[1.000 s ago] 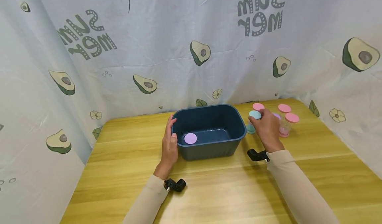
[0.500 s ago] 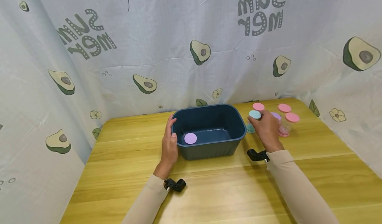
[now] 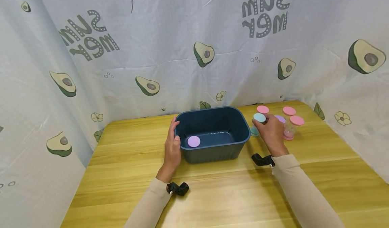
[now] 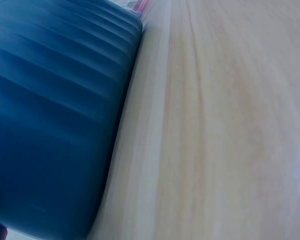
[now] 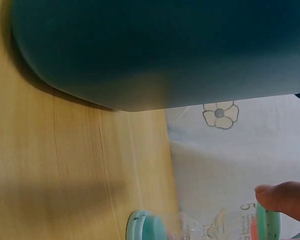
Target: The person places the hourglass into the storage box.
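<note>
My right hand (image 3: 272, 133) pinches the top cap of a teal-capped sand timer (image 3: 259, 117) to the right of a dark blue bin (image 3: 212, 153). In the right wrist view, my thumb (image 5: 285, 199) presses this timer's upper cap, and its lower cap (image 5: 140, 227) stands on the table; "5 minutes" is printed on the clear tube. My left hand (image 3: 172, 150) rests against the bin's left end, fingers mostly straight, thumb by the rim. A purple-capped sand timer (image 3: 193, 141) is inside the bin at its near left corner. The left wrist view shows mainly the bin's ribbed wall (image 4: 55, 115).
Behind and right of my right hand stand several sand timers: a pink one (image 3: 262, 109), another pink one (image 3: 289, 111), a nearer pink one (image 3: 296, 121) and a purple one (image 3: 280, 119) partly hidden. A printed curtain (image 3: 170, 52) hangs behind the wooden table (image 3: 218, 194).
Almost nothing differs: the right hand stays on the teal-capped timer and the left hand on the bin. The view has shifted very slightly.
</note>
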Tool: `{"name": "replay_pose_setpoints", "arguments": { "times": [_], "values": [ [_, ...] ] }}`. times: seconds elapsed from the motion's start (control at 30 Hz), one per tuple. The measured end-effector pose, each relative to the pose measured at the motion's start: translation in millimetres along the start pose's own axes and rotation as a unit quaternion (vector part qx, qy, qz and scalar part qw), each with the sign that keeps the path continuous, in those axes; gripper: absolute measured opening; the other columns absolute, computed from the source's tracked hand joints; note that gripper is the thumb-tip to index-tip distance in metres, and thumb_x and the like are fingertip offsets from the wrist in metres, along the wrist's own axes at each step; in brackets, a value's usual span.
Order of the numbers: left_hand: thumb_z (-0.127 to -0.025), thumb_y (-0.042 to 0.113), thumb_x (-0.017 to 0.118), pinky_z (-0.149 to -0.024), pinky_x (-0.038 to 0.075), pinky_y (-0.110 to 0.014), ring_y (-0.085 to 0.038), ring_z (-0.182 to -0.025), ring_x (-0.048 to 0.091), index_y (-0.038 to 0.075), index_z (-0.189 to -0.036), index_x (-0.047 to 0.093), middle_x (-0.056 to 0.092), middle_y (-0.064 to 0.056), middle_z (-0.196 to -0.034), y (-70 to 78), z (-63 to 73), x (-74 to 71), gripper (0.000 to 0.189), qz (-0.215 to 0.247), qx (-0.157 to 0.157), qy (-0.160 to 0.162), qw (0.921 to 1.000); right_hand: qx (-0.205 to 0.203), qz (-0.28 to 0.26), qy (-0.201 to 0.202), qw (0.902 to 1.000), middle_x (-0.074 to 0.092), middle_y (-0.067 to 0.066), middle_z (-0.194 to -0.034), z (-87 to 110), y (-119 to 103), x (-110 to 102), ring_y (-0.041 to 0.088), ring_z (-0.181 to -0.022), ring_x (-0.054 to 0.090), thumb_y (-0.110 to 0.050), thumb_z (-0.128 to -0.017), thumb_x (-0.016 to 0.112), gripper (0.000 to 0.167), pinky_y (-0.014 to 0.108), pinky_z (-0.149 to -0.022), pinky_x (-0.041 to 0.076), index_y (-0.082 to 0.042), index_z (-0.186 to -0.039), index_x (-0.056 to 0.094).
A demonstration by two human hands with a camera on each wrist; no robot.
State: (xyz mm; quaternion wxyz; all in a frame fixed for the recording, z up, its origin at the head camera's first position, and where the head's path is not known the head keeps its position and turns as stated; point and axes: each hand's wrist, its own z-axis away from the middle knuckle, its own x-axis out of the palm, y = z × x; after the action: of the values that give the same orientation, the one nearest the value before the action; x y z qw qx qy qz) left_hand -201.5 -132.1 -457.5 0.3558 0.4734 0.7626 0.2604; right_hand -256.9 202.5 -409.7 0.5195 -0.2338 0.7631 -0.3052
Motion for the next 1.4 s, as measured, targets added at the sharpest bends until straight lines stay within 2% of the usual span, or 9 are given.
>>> {"name": "replay_pose_setpoints", "arguments": {
  "times": [0.3, 0.6, 0.67, 0.73, 0.83, 0.9, 1.07, 1.4],
  "values": [
    [-0.095, 0.025, 0.027, -0.110, 0.025, -0.058, -0.025, -0.144, 0.025, 0.008, -0.147, 0.033, 0.025, -0.008, -0.158, 1.4, -0.6, 2.6, 0.055, 0.011, 0.008, 0.001, 0.9999, -0.004, -0.018, 0.017, 0.9997, 0.063, 0.033, -0.109, 5.7, 1.3, -7.5, 0.043, -0.098, 0.063, -0.026, -0.086, 0.071, 0.053, 0.052, -0.084, 0.052, 0.014, -0.118, 0.056],
    [-0.095, 0.024, 0.027, -0.113, 0.023, -0.055, -0.021, -0.144, 0.024, 0.008, -0.146, 0.035, 0.025, -0.007, -0.158, 1.7, -0.8, 3.5, 0.054, 0.009, 0.009, 0.002, 0.9999, -0.007, -0.047, 0.044, 0.9979, 0.065, 0.027, -0.112, 9.1, -4.8, -15.5, 0.037, -0.100, 0.066, -0.029, -0.085, 0.072, 0.054, 0.048, -0.086, 0.052, 0.008, -0.120, 0.055],
    [-0.095, 0.025, 0.028, -0.112, 0.024, -0.055, -0.022, -0.144, 0.025, 0.007, -0.146, 0.035, 0.025, -0.008, -0.158, 1.9, -0.7, 3.1, 0.054, 0.009, 0.009, 0.003, 0.9999, -0.010, -0.052, 0.051, 0.9973, 0.066, 0.025, -0.112, 9.6, -7.2, -16.7, 0.035, -0.099, 0.066, -0.030, -0.085, 0.072, 0.054, 0.043, -0.085, 0.053, 0.007, -0.120, 0.056],
    [-0.095, 0.025, 0.027, -0.112, 0.024, -0.056, -0.022, -0.144, 0.025, 0.007, -0.146, 0.035, 0.025, -0.008, -0.158, 2.0, -0.6, 2.7, 0.055, 0.007, 0.009, 0.004, 0.9999, -0.014, -0.058, 0.058, 0.9966, 0.066, 0.024, -0.111, 9.7, -9.5, -17.7, 0.033, -0.099, 0.066, -0.031, -0.084, 0.072, 0.054, 0.032, -0.083, 0.054, 0.006, -0.120, 0.057],
    [-0.094, 0.026, 0.027, -0.111, 0.025, -0.056, -0.022, -0.144, 0.025, 0.008, -0.145, 0.036, 0.025, -0.007, -0.158, 2.0, -0.6, 2.3, 0.055, 0.003, 0.008, 0.006, 0.9999, -0.023, -0.067, 0.067, 0.9952, 0.067, 0.022, -0.111, 9.8, -12.4, -18.9, 0.031, -0.098, 0.066, -0.032, -0.084, 0.072, 0.053, 0.018, -0.078, 0.051, 0.005, -0.120, 0.057],
    [-0.094, 0.025, 0.027, -0.111, 0.025, -0.056, -0.023, -0.144, 0.026, 0.007, -0.145, 0.036, 0.026, -0.007, -0.158, 1.8, -0.9, 2.2, 0.055, 0.004, 0.011, 0.008, 0.9999, -0.029, -0.078, 0.072, 0.9939, 0.067, 0.021, -0.110, 9.9, -14.1, -19.5, 0.030, -0.098, 0.066, -0.031, -0.084, 0.073, 0.052, 0.013, -0.077, 0.049, 0.004, -0.119, 0.057],
    [-0.094, 0.025, 0.026, -0.110, 0.025, -0.058, -0.026, -0.143, 0.026, 0.006, -0.144, 0.036, 0.026, -0.009, -0.157, 2.0, -1.0, 2.0, 0.055, 0.007, 0.016, 0.011, 0.9998, -0.035, -0.091, 0.081, 0.9919, 0.068, 0.019, -0.110, 10.4, -18.0, -21.2, 0.029, -0.098, 0.066, -0.031, -0.084, 0.073, 0.052, 0.014, -0.079, 0.050, 0.004, -0.118, 0.057],
    [-0.095, 0.027, 0.026, -0.111, 0.024, -0.056, -0.022, -0.144, 0.025, 0.006, -0.145, 0.035, 0.024, 0.001, -0.159, 1.3, -0.2, 1.8, 0.055, 0.000, 0.005, 0.007, 1.0000, -0.039, -0.105, 0.092, 0.9894, 0.068, 0.017, -0.112, 11.7, -28.5, -27.1, 0.028, -0.101, 0.066, -0.034, -0.083, 0.073, 0.054, 0.023, -0.085, 0.052, 0.002, -0.121, 0.057]
  ]
}}
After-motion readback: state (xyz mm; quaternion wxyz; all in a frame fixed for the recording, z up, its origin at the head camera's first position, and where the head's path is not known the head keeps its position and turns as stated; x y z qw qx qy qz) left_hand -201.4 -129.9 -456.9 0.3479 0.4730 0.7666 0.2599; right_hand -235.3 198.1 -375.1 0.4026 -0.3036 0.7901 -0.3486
